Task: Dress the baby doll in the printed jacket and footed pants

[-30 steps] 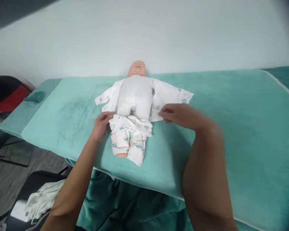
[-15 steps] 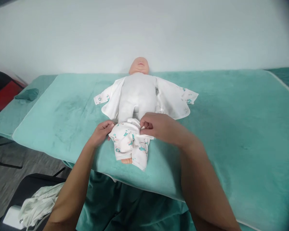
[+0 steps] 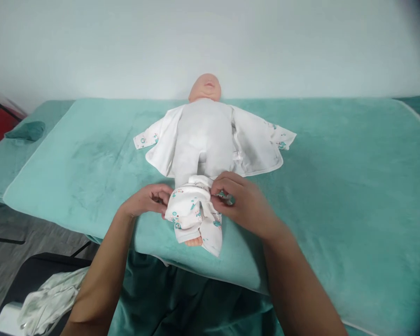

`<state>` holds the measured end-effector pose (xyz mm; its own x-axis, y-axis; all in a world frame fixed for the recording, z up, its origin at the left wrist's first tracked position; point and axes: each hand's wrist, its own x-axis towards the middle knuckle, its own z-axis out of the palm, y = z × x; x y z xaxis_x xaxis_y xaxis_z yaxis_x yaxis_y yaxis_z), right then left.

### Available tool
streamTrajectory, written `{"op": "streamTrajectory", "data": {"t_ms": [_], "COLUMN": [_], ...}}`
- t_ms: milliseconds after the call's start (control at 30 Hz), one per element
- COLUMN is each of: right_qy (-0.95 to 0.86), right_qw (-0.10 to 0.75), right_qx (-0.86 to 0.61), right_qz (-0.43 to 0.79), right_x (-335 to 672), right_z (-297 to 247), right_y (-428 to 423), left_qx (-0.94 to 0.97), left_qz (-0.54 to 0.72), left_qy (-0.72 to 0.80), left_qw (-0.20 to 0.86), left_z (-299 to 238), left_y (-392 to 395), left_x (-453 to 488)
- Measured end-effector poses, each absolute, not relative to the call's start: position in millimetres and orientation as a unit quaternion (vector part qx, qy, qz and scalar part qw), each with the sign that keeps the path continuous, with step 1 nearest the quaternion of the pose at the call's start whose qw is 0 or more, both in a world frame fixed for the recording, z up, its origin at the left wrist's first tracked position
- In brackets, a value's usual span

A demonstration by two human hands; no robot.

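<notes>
- Head view: both of our hands were on the printed trousers [image 3: 192, 212], which sat bunched round the legs of the doll [image 3: 205, 135], just below its white cloth body and directly between our fingertips.
- The left hand [image 3: 149, 199] had its fingers [image 3: 163, 193] curled and pinching the waistband's left edge. The right hand [image 3: 243, 200] had thumb and fingers [image 3: 220, 184] pressed together on the right edge.
- One bare foot [image 3: 194, 241] poked out of a trouser leg on the near side of our fingers. Beyond them, the open jacket [image 3: 259, 144] lay spread flat to both sides on the teal towel [image 3: 336, 163].
- We judged the trousers light, soft and stretchy. They would crumple rather than slip, and they looked best gripped at the thicker waistband, one hand on each side. The doll looked light enough to slide on the towel.
- To the left of our fingers a crumpled white cloth [image 3: 49, 298] lay low down, off the towel.
- Compared with half a second before, the right hand had moved from the middle of the waistband out to its right edge. A second before, it had been at the jacket hem. The left hand had kept its hold.
</notes>
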<state>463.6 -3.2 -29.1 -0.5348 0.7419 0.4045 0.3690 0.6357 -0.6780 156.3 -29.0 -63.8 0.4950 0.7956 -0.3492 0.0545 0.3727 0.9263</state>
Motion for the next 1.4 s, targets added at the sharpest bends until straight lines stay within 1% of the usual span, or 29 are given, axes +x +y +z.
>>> {"op": "streamTrajectory", "data": {"t_ms": [67,167,300,467,633,733,800,867,933,1000,1100,1267,1400], "right_qy": [-0.836,-0.820,-0.823,-0.839,-0.849,-0.836,-0.823,-0.803,-0.775,-0.750,-0.735,-0.702,-0.636], "right_qw": [0.373,0.386,0.365,0.343,0.314,0.378,0.431,0.462,0.471,0.465,0.449,0.441,0.432], "right_qx": [-0.314,-0.332,-0.337,-0.317,-0.341,-0.306,-0.298,-0.335,-0.401,-0.461,-0.503,-0.548,-0.601], "right_qz": [0.251,0.262,0.276,0.279,0.253,0.255,0.218,0.171,0.131,0.096,0.076,0.115,0.221], "right_x": [459.9,457.6,461.7,462.2,453.2,448.7,446.2,444.9,446.0,449.2,454.0,454.0,449.9], "right_z": [-30.9,-32.1,-31.0,-28.9,-27.9,-34.8,-43.8,-53.9,-62.4,-67.3,-69.7,-73.8,-76.0], "right_y": [-2.8,-2.6,-2.3,-5.9,-9.6,-9.3,-12.2,-19.7,-30.5,-41.3,-51.1,-51.4,-50.1], "left_qx": [0.498,0.494,0.485,0.502,0.535,0.545,0.544,0.542,0.532,0.519,0.518,0.526,0.527], "left_qz": [0.269,0.299,0.323,0.292,0.264,0.314,0.365,0.402,0.423,0.428,0.428,0.456,0.471], "left_qy": [0.433,0.444,0.458,0.482,0.504,0.488,0.471,0.457,0.450,0.449,0.448,0.432,0.426], "left_qw": [0.702,0.685,0.671,0.656,0.624,0.605,0.590,0.579,0.579,0.588,0.590,0.574,0.564], "left_z": [-64.3,-65.2,-64.7,-60.6,-61.8,-66.0,-68.0,-68.6,-68.5,-68.4,-69.3,-75.8,-79.8], "left_y": [-29.1,-29.7,-30.2,-27.2,-26.1,-29.1,-31.4,-33.3,-34.4,-35.0,-35.7,-35.9,-34.7], "left_x": [156.8,159.4,163.1,165.4,165.9,166.3,167.1,168.2,169.5,171.0,173.7,176.8,178.1]}}
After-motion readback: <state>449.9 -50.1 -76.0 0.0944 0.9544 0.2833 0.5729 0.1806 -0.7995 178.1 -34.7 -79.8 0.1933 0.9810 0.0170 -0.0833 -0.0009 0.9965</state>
